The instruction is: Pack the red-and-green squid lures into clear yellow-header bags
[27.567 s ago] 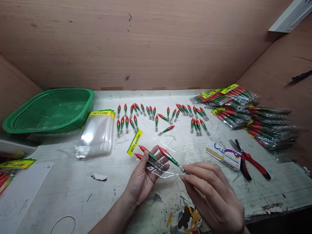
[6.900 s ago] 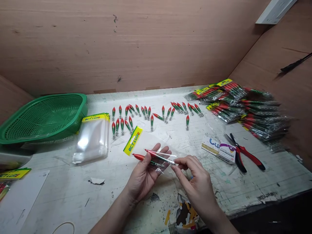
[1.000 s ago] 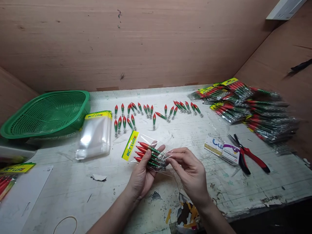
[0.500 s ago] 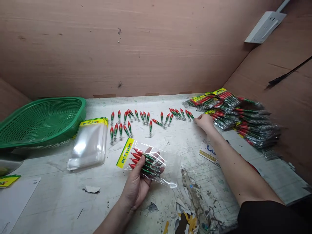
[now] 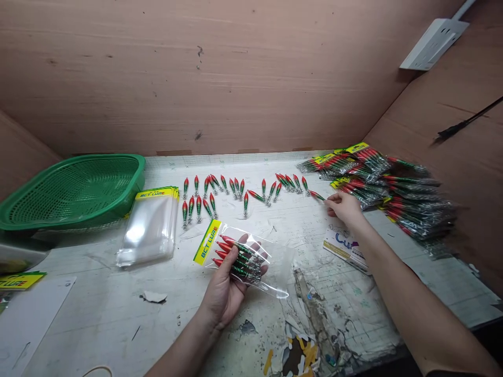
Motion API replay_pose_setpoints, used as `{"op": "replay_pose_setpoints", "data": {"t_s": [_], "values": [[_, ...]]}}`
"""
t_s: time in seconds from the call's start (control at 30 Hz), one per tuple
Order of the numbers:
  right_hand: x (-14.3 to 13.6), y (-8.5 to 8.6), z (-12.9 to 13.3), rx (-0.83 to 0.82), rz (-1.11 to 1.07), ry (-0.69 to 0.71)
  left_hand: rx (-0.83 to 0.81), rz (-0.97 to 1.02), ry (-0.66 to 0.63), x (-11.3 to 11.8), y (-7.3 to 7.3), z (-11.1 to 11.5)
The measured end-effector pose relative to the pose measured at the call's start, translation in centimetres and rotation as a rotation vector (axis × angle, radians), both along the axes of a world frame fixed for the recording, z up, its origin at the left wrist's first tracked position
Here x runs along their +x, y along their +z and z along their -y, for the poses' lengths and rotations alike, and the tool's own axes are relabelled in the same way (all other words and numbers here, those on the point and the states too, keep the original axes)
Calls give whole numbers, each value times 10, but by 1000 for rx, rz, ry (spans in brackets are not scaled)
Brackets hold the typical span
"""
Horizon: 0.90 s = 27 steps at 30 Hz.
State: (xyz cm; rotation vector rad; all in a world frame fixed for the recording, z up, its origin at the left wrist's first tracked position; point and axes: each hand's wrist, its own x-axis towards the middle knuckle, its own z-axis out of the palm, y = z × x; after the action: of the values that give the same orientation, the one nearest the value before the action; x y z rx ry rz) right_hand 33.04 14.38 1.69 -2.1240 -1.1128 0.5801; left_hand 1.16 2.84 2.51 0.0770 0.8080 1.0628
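Note:
My left hand [image 5: 230,285] grips a clear plastic bag [image 5: 271,256] with a yellow "BCT LURE" header, its thumb pressed on top. Several red and green fishing lures lie side by side inside it, and the bag's end points right. At the right, my right hand [image 5: 343,207] pinches a single lure [image 5: 317,196] by its hook end, red tip pointing left. Loose lures [image 5: 245,203] of the same kind lie in uneven rows on the white table beyond the bag.
Flat bags [image 5: 149,228] are stacked at the left beside a green basket [image 5: 74,220]. Filled lure packs [image 5: 416,204] are heaped at the right. A printed card [image 5: 346,250] lies beneath my right arm. A power strip [image 5: 435,44] hangs on the wooden wall.
My right hand has drawn one lure out of the row, toward me and slightly right. The left hand still grips the bag. The whole view has shifted a little.

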Motion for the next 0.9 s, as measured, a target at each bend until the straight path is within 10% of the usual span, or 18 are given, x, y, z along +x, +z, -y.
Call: {"op": "replay_pose_setpoints", "data": {"t_s": [0.33, 0.6, 0.9], "values": [[-82, 51, 153, 202, -225, 631, -11, 22, 15, -3, -3, -4], [-138, 26, 159, 501, 124, 541, 15, 4, -13, 0, -4, 2], [-118, 42, 178, 433, 202, 529, 7, 44, 17, -3, -5, -3]]}}
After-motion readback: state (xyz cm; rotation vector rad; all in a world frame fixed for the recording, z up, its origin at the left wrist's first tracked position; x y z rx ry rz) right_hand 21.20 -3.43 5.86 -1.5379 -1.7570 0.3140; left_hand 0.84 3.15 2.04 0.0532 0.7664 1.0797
